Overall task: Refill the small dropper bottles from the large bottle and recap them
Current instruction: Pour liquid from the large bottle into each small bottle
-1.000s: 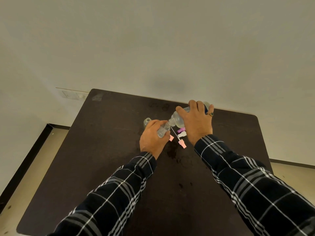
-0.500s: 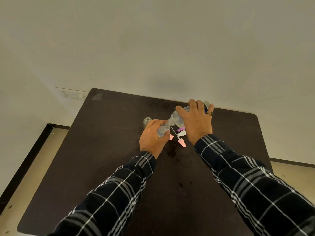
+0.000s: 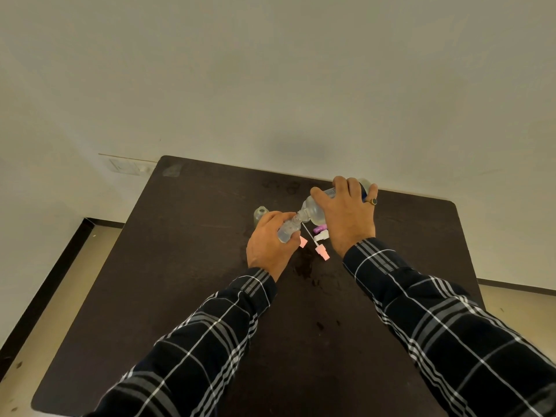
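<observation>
Almost nothing has shifted over the last second, and that tells me where I am: both hands have held the same pose, so the pour is ongoing rather than starting or ending. My right hand is wrapped round the large clear plastic bottle, tipped down and to the left so its narrow neck meets the mouth of the small clear dropper bottle. My left hand grips that small bottle, tilted up toward the big one, between the two hands and just above the dark brown table.

I cannot tell from here whether the liquid level in the small bottle has risen; the clear plastic gives too little to read.

Just below the meeting necks, between my hands, lie the loose parts: a pink cap beside my left fingers, a second pink cap with a thin white tube, a white cap and a purple cap near my right palm. A second small clear bottle stands uncapped just beyond my left hand.

I judge this bottle is mid-fill, with recapping still ahead. The dark wet patch nearer me suggests spills happen, so the necks must stay aligned.
</observation>
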